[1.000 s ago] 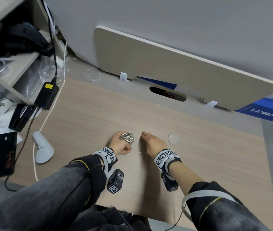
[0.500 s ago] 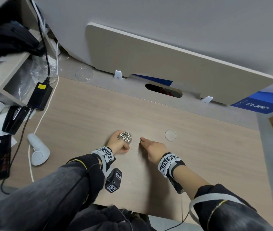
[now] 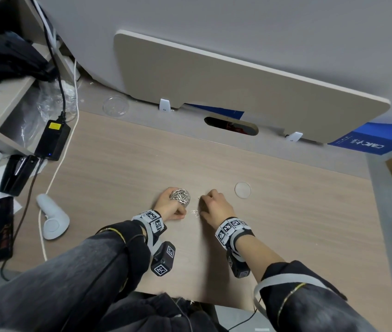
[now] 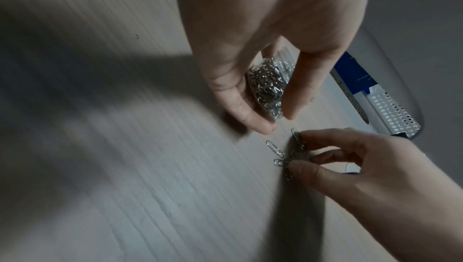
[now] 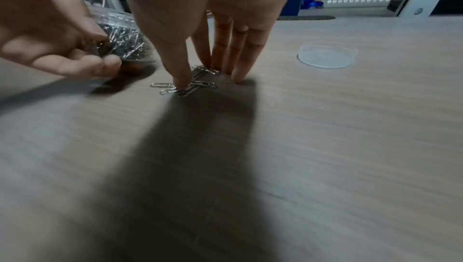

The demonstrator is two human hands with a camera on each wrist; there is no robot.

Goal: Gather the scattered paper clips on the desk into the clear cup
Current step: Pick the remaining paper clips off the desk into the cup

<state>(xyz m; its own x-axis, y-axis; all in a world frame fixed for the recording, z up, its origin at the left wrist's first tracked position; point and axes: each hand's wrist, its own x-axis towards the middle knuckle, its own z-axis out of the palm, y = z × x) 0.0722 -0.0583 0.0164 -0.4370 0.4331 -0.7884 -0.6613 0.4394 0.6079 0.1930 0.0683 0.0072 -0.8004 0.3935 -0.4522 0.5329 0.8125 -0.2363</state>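
A clear cup [image 3: 180, 197] packed with silver paper clips stands on the wooden desk [image 3: 286, 236], and my left hand [image 3: 169, 207] grips it from the side. The left wrist view shows my thumb and fingers around the cup [image 4: 270, 88]. Just right of it, several loose paper clips [image 3: 195, 213] lie on the desk. My right hand [image 3: 205, 205] is on them, thumb and fingertips pinching the small cluster [image 5: 190, 86] against the desk. One clip [image 4: 274, 148] lies free beside the cluster.
A clear round lid [image 3: 242, 190] lies on the desk right of my right hand. A white controller [image 3: 52, 218], a cable and a black power adapter [image 3: 52, 140] sit at the left edge. A beige divider panel [image 3: 238, 92] stands at the back.
My right hand has drawn its fingers in over the loose clips between the hands. My left hand still holds the cup in the same spot.
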